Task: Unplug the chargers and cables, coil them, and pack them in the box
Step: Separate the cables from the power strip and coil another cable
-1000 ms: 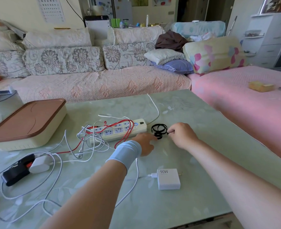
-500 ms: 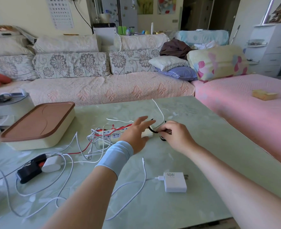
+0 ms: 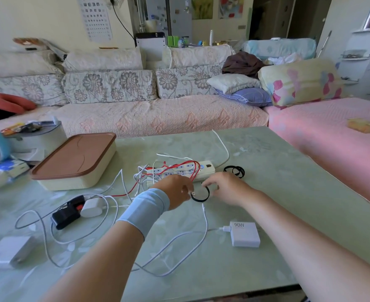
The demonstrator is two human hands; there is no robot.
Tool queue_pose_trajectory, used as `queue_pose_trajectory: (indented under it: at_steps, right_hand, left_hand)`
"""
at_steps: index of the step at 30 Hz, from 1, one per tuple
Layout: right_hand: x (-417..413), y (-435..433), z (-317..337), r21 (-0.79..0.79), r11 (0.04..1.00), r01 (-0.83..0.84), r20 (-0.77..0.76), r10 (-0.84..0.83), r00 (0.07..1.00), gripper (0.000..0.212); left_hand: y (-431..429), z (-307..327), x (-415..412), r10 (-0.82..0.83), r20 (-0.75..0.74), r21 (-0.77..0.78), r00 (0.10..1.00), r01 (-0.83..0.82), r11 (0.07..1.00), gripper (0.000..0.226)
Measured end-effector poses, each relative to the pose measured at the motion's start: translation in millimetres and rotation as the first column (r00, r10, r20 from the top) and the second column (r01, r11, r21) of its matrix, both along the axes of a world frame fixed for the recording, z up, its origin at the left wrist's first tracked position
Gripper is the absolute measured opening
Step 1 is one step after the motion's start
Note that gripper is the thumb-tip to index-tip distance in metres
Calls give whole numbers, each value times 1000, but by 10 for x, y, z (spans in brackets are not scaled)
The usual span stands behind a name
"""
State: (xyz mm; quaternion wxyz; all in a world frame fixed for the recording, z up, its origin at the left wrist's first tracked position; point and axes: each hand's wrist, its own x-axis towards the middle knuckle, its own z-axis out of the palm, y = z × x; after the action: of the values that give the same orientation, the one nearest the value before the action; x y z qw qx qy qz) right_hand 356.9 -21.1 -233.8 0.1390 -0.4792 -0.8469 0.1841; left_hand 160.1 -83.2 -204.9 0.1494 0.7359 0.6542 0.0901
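A white power strip (image 3: 203,171) lies mid-table with a red cable (image 3: 179,165) and several white cables (image 3: 140,177) tangled over it. Just in front of it my left hand (image 3: 175,192) pinches one side of a black elastic band (image 3: 200,198). My right hand (image 3: 227,188) holds the band's other side with curled fingers. More black bands (image 3: 234,171) lie to the right of the strip. A white 90W charger (image 3: 245,234) sits near my right forearm, its white cable (image 3: 179,243) looping toward my hands. The cream box with a brown lid (image 3: 75,162) stands closed at the left.
A black charger (image 3: 66,212) and a small white charger (image 3: 91,207) lie left of my left arm among white cable loops. Another white adapter (image 3: 7,251) is at the near left edge. Clutter (image 3: 16,136) crowds the far left; a sofa (image 3: 158,114) borders the table behind.
My hands came back from the band pile toward me with one black band between them; the other bands stayed beside the strip. My view moved closer and to the right.
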Motion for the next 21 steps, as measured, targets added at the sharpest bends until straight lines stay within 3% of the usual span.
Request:
queue_pose_trajectory:
  at_steps: [2,4,7,11,14,16,18,21]
  right_hand:
    - [41,-46,90,9,999,51,-105,-50,993,38]
    - [40,-128,171,40,998,57,-119,-52,991,44]
    - [-63,-347,157,-27,998,-61,52,63,997,57]
    - [-193,-592,-28,-36,971,-236,236,238,942,59]
    - [-146,-646,31,99,965,-244,300,205,932,44]
    - [-75,-641,47,132,960,-246,351,186,917,45]
    - [-3,-640,54,121,965,-233,415,164,895,42]
    - [71,-628,64,57,982,-181,393,144,908,34]
  left_hand:
    - [-119,47,19,2,-17,-40,1000,-3,999,13]
    - [-298,85,75,-50,-79,-149,996,38,988,23]
    - [-532,43,135,-136,-62,-340,989,108,934,45]
    - [-699,-8,112,-213,-121,-367,969,156,917,66]
    - [-740,-21,80,-220,-134,-360,966,159,919,58]
    - [-728,-19,67,-218,-141,-347,966,158,924,42]
    - [-706,-3,71,-220,-163,-330,962,157,931,30]
    - [-666,-2,86,-199,-173,-320,964,136,938,29]
